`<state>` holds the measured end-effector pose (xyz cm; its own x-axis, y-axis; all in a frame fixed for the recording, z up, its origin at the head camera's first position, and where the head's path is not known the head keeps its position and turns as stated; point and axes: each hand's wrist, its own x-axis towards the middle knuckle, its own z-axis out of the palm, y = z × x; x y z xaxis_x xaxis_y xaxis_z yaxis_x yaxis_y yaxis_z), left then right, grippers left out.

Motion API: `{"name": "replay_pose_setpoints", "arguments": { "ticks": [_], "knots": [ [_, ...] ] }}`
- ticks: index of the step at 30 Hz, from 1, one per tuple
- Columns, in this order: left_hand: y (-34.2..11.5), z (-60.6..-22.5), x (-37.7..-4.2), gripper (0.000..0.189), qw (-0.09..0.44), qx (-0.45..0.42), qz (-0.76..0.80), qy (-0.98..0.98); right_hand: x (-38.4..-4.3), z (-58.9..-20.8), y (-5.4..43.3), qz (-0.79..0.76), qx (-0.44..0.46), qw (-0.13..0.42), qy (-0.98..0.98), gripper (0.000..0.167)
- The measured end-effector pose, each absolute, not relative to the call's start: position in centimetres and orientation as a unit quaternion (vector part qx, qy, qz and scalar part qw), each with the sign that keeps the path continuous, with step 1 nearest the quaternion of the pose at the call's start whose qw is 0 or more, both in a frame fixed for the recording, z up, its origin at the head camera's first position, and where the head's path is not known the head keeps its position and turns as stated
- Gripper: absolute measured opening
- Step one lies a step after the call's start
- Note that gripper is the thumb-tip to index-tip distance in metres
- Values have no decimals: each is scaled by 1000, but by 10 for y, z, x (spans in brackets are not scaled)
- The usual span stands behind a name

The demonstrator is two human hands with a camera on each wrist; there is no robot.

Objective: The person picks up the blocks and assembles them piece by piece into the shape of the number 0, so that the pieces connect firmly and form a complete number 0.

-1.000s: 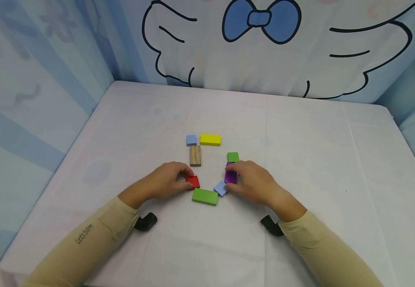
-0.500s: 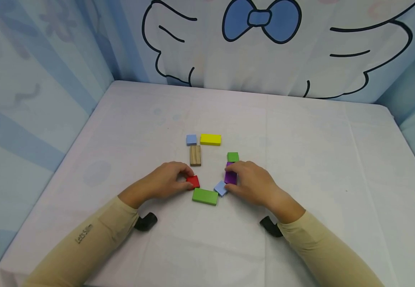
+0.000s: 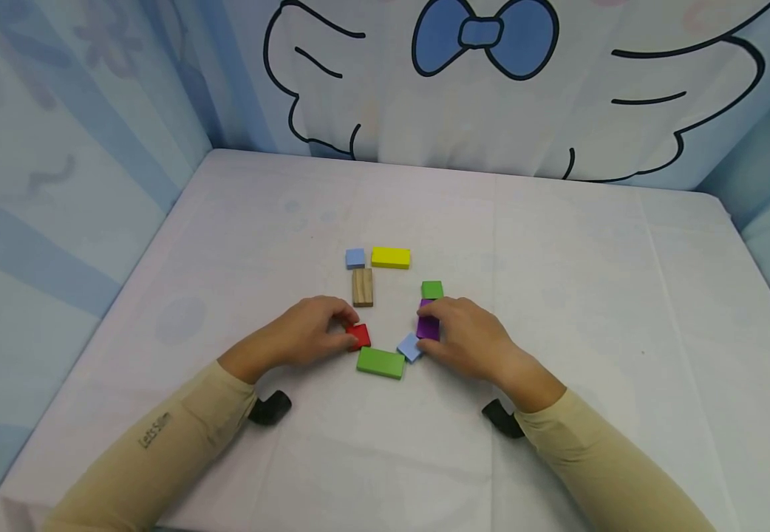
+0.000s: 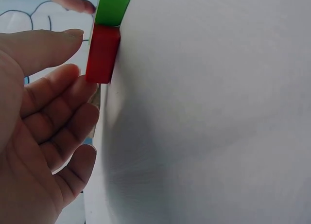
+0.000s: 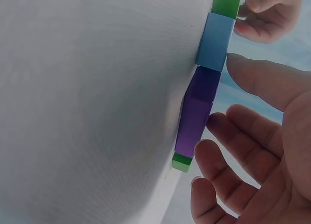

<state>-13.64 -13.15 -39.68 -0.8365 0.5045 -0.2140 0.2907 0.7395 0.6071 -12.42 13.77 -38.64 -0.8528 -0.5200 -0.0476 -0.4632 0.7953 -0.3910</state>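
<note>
My left hand (image 3: 308, 332) is at the left side of a small red block (image 3: 359, 337). In the left wrist view the thumb stands a little above it, and loosely bent fingers reach its near end. My right hand (image 3: 471, 332) is over a purple block (image 3: 428, 327) and a light blue block (image 3: 409, 346). Its thumb tip is at the blue block's top edge in the right wrist view, its fingertips along the purple block. A long green block (image 3: 380, 363) lies between red and blue. A small green block (image 3: 432, 290) is behind the purple one.
A wood-grain block (image 3: 362, 287), a second light blue block (image 3: 355, 258) and a yellow block (image 3: 391, 258) lie farther back. Together the blocks form a rough ring with gaps on the white-covered table (image 3: 591, 310). Patterned curtains (image 3: 478, 111) stand behind and at the sides.
</note>
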Motion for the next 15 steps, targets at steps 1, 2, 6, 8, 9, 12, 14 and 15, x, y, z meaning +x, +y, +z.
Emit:
{"name": "replay_pose_setpoints", "arguments": {
  "ticks": [1,2,6,8,9,12,14,15],
  "knots": [
    [-132,-396,-137,30,183,217,288,915,-124,-386,138,-186,-260,77,944,43],
    [-133,-396,-138,30,180,216,288,915,-124,-386,138,-186,-260,77,944,44],
    [-134,-391,-142,32,171,206,294,918,-125,-386,138,-185,-259,78,945,44],
    [-135,-388,-144,33,168,199,296,919,-125,-386,138,-186,-259,78,945,44],
    [-136,-386,-144,34,167,196,296,920,-125,-386,138,-187,-259,79,944,44],
    [-137,-381,-147,38,159,191,292,924,-124,-386,138,-188,-260,79,944,44],
    [-138,-379,-149,42,152,190,287,927,-124,-386,138,-189,-259,80,944,44],
    [-138,-378,-150,44,148,190,286,928,-124,-386,138,-188,-259,79,944,44]
  ]
}}
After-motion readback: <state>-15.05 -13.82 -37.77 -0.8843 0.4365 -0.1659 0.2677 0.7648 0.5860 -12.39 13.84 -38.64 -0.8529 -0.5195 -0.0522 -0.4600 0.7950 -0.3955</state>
